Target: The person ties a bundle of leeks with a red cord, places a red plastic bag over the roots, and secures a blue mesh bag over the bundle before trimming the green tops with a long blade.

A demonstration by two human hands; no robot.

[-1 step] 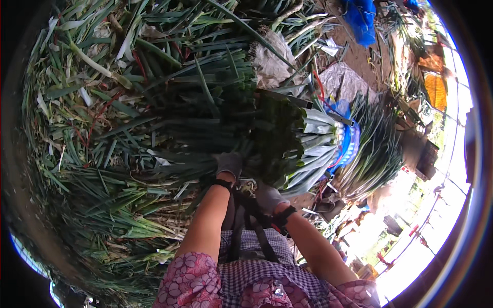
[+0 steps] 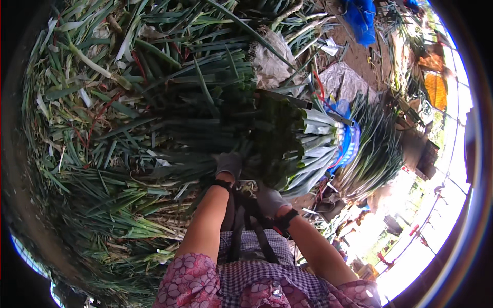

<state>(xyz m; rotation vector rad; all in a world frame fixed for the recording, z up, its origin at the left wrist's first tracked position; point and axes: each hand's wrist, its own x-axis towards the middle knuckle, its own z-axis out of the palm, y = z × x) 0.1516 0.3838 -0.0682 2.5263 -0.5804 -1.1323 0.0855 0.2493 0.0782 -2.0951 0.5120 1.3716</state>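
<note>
A large bundle of green onions [image 2: 316,146] lies in front of me, with a blue wrap [image 2: 351,146] around it and its leaves fanning out to the right. Its dark leaf ends face left, deep in shadow. Against long leaves [image 2: 190,136] to the left of that rests my left hand [image 2: 229,164], in a grey glove. Its fingers are lost among the dark leaves. My right hand [image 2: 270,200], gloved too, is at the bundle's near side. The fingers there are turned away and hidden, so I cannot see their grip.
Loose green onion leaves [image 2: 97,138] heap up across the left. A narrow metal bar [image 2: 328,114] crosses beyond the bundle. Pale sacking [image 2: 275,59] lies at the far side, and blue plastic [image 2: 361,20] sits on bare soil. An orange mesh [image 2: 434,92] stands far right.
My right hand and its wristband have shifted very slightly toward me. The left hand and the bundle look the same.
</note>
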